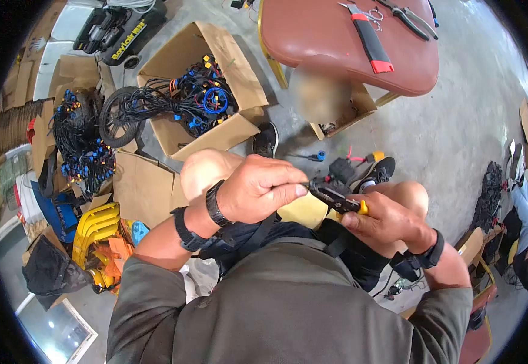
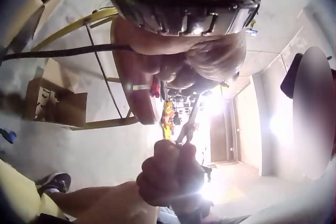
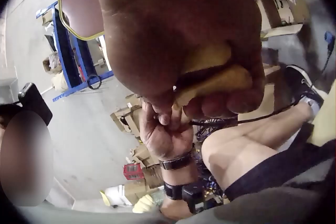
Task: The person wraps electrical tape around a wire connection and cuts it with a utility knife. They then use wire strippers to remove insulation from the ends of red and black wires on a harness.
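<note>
My left hand (image 1: 263, 189) pinches a black cable (image 2: 68, 53) between thumb and fingers in front of my lap. From that hand the cable trails off toward the floor. My right hand (image 1: 385, 217) grips wire strippers (image 1: 335, 199) with a black head and yellow handles (image 3: 212, 85), its fingers curled round them. The tool's head points at the left fingertips and meets the cable's end there; the exact contact is hidden by the fingers. In the left wrist view, the right hand (image 2: 170, 174) sits below the left one, with the tool's metal head (image 2: 191, 124) between them.
A cardboard box (image 1: 249, 67) of tangled cables stands ahead on the left. Ahead on the right, a red-brown chair seat (image 1: 312, 36) bears a utility knife (image 1: 370, 42), scissors (image 1: 373, 18) and pliers (image 1: 412, 21). Loose connectors (image 1: 340, 170) lie on the floor between my feet.
</note>
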The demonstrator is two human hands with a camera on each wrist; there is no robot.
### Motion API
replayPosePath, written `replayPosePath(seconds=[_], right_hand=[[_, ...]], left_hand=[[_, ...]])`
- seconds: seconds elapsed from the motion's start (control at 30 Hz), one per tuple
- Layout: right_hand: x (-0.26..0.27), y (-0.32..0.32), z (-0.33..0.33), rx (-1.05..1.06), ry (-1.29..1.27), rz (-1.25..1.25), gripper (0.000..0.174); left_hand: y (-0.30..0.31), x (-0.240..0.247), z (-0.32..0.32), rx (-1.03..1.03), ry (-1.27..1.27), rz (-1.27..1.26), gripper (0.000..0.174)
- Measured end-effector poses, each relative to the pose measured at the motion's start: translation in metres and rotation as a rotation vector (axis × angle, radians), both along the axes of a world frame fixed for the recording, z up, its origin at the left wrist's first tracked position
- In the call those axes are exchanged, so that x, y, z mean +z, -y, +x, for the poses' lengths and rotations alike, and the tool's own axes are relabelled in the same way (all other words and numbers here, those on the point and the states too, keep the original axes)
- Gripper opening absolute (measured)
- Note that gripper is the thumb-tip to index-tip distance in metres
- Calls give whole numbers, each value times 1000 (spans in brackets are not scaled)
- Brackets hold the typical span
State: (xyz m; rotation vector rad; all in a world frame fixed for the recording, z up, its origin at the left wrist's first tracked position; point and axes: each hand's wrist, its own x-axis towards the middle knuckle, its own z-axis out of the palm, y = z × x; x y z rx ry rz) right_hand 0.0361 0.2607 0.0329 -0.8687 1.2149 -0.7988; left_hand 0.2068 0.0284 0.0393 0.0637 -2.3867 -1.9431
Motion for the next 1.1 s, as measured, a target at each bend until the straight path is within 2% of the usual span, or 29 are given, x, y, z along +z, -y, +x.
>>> replayPosePath(seconds=[0.03,0.17,0.4,0.43,0.5,0.53,0.57,0.6,0.63,0.67,0.7,0.77,0.9,0.93,1.1], right_hand=[[0,-4,-1,33,-91,-90,41],[12,-13,-11,143,-209,-40,42],[9,-31,-15,108,-330,-57,38],[11,-42,-20,66,-386,-16,37],[15,-63,-37,-7,-365,187,34],[15,-72,-49,-46,-290,343,33],[19,-79,-50,-87,-200,507,31],[28,-58,-49,29,-295,397,28],[34,-52,-44,-6,-276,365,28],[31,-41,-48,-64,-297,297,27],[26,-31,-54,-122,-305,235,27],[22,-28,-58,-243,-229,240,27],[27,6,-67,-364,-189,209,23],[25,15,-69,-390,-195,190,22],[19,60,-92,-586,-238,-42,22]], left_hand=[[1,3,0,-66,-37,-33,10],[4,15,-1,-195,-35,-79,7],[9,19,-3,-314,-29,-118,9],[20,9,6,-189,-2,-43,10],[78,16,32,223,401,-69,14],[109,21,32,289,425,-90,17],[101,34,18,291,364,-136,15],[80,33,12,232,375,-68,14],[65,31,-1,182,350,-20,13],[57,25,-9,122,245,-100,12],[55,17,-14,138,287,47,14],[56,-4,-18,272,318,176,14],[55,-11,-31,366,290,620,16],[51,-4,-38,425,350,577,19],[51,-13,-66,447,299,748,20]])
